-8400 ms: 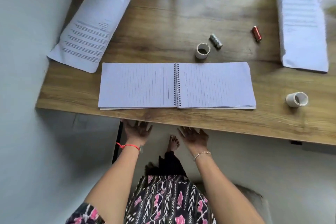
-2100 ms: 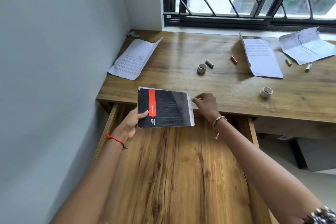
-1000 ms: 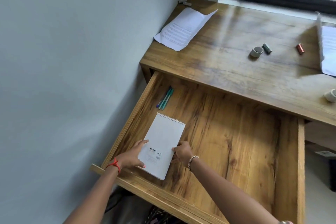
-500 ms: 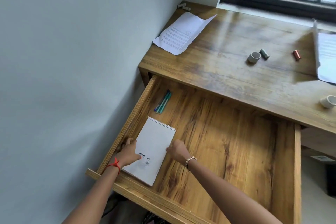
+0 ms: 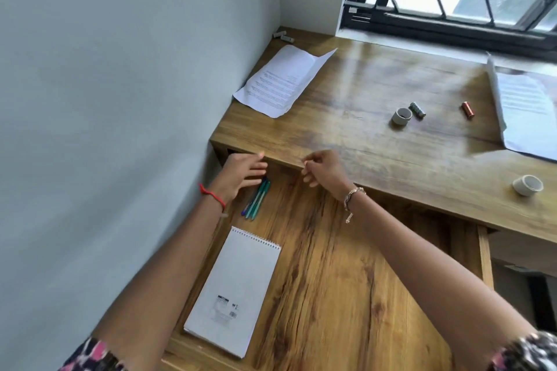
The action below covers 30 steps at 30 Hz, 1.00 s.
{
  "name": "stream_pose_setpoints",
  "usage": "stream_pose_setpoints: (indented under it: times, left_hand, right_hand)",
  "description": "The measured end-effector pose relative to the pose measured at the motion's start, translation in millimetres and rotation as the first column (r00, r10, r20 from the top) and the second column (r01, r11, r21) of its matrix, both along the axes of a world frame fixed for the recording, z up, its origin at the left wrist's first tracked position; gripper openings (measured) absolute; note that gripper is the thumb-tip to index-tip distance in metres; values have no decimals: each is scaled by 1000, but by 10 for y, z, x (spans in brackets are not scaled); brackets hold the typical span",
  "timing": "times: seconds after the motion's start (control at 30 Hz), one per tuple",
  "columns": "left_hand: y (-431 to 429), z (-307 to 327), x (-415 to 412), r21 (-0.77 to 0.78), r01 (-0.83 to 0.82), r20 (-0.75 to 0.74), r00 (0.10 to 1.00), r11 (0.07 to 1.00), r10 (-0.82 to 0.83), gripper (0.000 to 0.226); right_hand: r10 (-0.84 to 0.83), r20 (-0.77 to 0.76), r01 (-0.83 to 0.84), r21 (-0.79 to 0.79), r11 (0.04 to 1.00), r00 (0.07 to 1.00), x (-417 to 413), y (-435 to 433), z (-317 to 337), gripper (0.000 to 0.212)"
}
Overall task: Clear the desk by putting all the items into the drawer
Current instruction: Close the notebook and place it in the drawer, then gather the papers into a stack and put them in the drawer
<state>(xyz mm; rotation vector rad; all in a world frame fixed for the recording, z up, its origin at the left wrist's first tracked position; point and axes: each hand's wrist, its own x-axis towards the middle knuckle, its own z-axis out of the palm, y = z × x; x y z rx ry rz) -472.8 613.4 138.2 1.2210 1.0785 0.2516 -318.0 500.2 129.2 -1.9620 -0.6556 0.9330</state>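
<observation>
The left hand [image 5: 241,173] and right hand [image 5: 324,170] have left the notepad [image 5: 235,292], which lies flat in the drawer's [image 5: 346,295] near-left corner. Both now reach for the surface [image 5: 361,144] edge, empty: left fingers straight, right loosely curled. I'd slide that thin creased sheet [image 5: 283,81] over the edge to lift it; the stiff tape roll [image 5: 401,116] should pinch easily.

The notebook [image 5: 232,295] lies in the open drawer [image 5: 346,280] (barcode side up, along its left wall); the left hand [image 5: 241,173] and right hand [image 5: 325,172] hover empty at the drawer's back.
</observation>
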Motion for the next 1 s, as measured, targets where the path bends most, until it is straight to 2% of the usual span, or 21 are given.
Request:
stream_pose_setpoints:
  times: [0.1,0.17,0.23,0.5,0.63,0.73,0.87,1.0]
  left_hand:
    - [212,111,469,-408,-104,166,968,907,186,53]
    - [349,100,760,-541,-152,196,934,827,300,56]
    - [463,73,993,-591,-183,198,911,785,361,57]
    - [752,10,1449,-615,-214,209,884,759,418,50]
    - [804,18,1533,-531,-332,179,856,780,486,39]
    - [744,62,1570,-474,-371,214,831,798,514,28]
    - [485,189,1648,-409,-341,256,848,846,465,22]
    - [147,435,1728,-365,-320,339,829,874,445,19]
  right_hand:
    - [-55,41,54,36,998,998,227,140,96,21]
    - [-83,60,79,62,995,995,367,174,135,23]
    - [-106,63,100,85,991,992,480,151,142,23]
    - [-224,80,214,113,970,971,793,-162,59,19]
    - [-273,92,264,102,959,958,865,-330,47,19]
    - [-307,112,297,98,950,945,881,-445,72,20]
    - [-323,220,306,110,946,920,878,-588,148,22]
    - [-317,402,281,146,948,859,907,-738,289,28]
